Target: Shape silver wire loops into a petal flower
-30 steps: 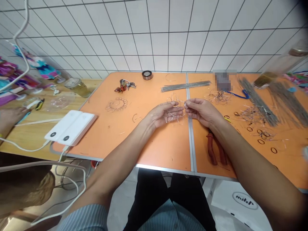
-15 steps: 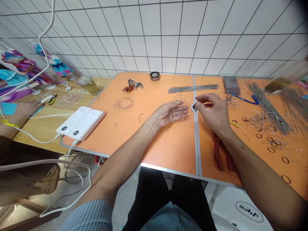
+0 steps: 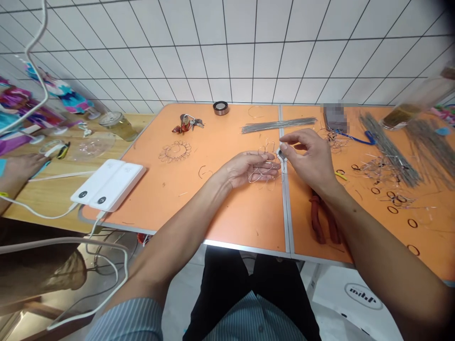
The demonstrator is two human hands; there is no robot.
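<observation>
My left hand (image 3: 254, 169), palm turned up and thumb over the fingers, holds a thin bent wire (image 3: 263, 174) with several loops. The thumb and index finger of my right hand (image 3: 306, 154) are pinched together at the wire's right side; whether they grip the wire is too fine to make out. Red-handled pliers (image 3: 319, 220) lie under my right wrist, their jaws hidden. A finished-looking ring of looped wire (image 3: 175, 151) rests on the table to the left of my left hand.
A bundle of straight wires (image 3: 279, 125), a roll of tape (image 3: 220, 108) and keys (image 3: 192, 123) lie at the back. More wires (image 3: 389, 151) and small dark rings (image 3: 393, 210) are at right. White power banks (image 3: 108, 183) and a co-worker's hand (image 3: 26, 168) are at left.
The view has shifted slightly to the right. The looped wire has turned a little in my left hand, while my right hand stays pinched beside it.
</observation>
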